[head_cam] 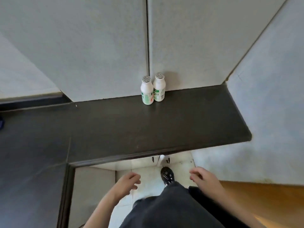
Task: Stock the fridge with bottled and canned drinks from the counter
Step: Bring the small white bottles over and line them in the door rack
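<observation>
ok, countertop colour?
Dark grey, near black countertop, seen in the head view.

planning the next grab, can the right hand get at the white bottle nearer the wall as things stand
Probably yes: the right hand is open and empty, and nothing stands on the dark counter between it and that white bottle.

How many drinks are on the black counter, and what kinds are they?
White bottles with green labels: 2 (left bottle, right bottle)
Cans: 0
Total: 2 drinks, both on the dark counter
</observation>
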`<action>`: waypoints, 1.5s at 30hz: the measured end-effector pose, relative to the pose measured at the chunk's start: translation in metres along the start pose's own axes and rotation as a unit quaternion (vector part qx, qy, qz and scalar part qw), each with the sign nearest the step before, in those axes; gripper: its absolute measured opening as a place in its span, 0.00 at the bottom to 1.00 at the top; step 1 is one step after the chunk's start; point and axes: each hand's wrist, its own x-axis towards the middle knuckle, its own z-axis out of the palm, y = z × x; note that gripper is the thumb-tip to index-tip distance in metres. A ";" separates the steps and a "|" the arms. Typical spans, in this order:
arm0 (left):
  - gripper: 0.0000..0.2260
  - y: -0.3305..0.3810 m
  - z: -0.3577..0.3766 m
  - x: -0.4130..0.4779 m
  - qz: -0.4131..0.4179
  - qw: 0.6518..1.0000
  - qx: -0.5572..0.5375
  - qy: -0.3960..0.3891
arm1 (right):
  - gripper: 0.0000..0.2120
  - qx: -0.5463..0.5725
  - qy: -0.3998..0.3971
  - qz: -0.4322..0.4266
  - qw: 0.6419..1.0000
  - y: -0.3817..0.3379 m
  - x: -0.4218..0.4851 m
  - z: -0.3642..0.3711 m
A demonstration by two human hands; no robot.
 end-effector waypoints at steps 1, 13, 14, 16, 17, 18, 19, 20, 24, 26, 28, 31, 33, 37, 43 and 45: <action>0.08 0.017 -0.007 -0.002 0.005 0.999 -0.043 0.000 | 0.07 0.016 0.006 -0.037 0.999 -0.019 0.010 -0.018; 0.14 0.216 -0.048 0.016 0.290 0.869 -0.121 0.382 | 0.16 0.016 0.141 -0.311 0.940 -0.184 0.132 -0.121; 0.16 0.227 -0.050 0.022 0.309 0.866 -0.086 0.384 | 0.17 0.006 0.154 -0.324 0.933 -0.192 0.140 -0.123; 0.20 0.245 -0.055 0.034 0.338 0.857 -0.014 0.389 | 0.20 -0.016 0.172 -0.347 0.922 -0.204 0.155 -0.126; 0.20 0.252 -0.057 0.039 0.351 0.851 0.013 0.390 | 0.20 -0.029 0.176 -0.356 0.917 -0.209 0.162 -0.126; 0.21 0.259 -0.059 0.045 0.362 0.847 0.032 0.387 | 0.21 -0.041 0.175 -0.365 0.914 -0.214 0.169 -0.126; 0.21 0.265 -0.060 0.049 0.372 0.845 0.042 0.382 | 0.22 -0.049 0.170 -0.371 0.912 -0.217 0.175 -0.125; 0.20 0.270 -0.060 0.054 0.377 0.845 0.046 0.376 | 0.22 -0.052 0.160 -0.374 0.912 -0.220 0.181 -0.125; 0.19 0.274 -0.053 0.070 0.362 0.858 0.018 0.363 | 0.23 -0.036 0.130 -0.374 0.917 -0.221 0.196 -0.120; 0.18 0.271 -0.052 0.073 0.358 0.854 0.004 0.376 | 0.23 -0.031 0.142 -0.377 0.915 -0.220 0.202 -0.117; 0.17 0.268 -0.053 0.074 0.357 0.845 0.007 0.397 | 0.21 -0.036 0.165 -0.381 0.909 -0.221 0.205 -0.114; 0.17 0.262 -0.055 0.074 0.353 0.834 0.016 0.423 | 0.18 -0.043 0.194 -0.387 0.901 -0.222 0.211 -0.110; 0.17 0.257 -0.054 0.071 0.347 0.830 -0.001 0.436 | 0.19 -0.048 0.191 -0.394 0.898 -0.222 0.213 -0.107; 0.19 0.245 -0.046 0.058 0.307 0.844 -0.077 0.432 | 0.20 -0.041 0.176 -0.404 0.897 -0.212 0.217 -0.106; 0.17 0.202 -0.021 0.024 0.269 0.838 -0.202 0.429 | 0.15 0.072 0.130 -0.352 0.924 -0.198 0.202 -0.098; 0.18 0.184 -0.012 0.005 0.274 0.826 -0.225 0.438 | 0.15 0.094 0.129 -0.351 0.923 -0.192 0.190 -0.094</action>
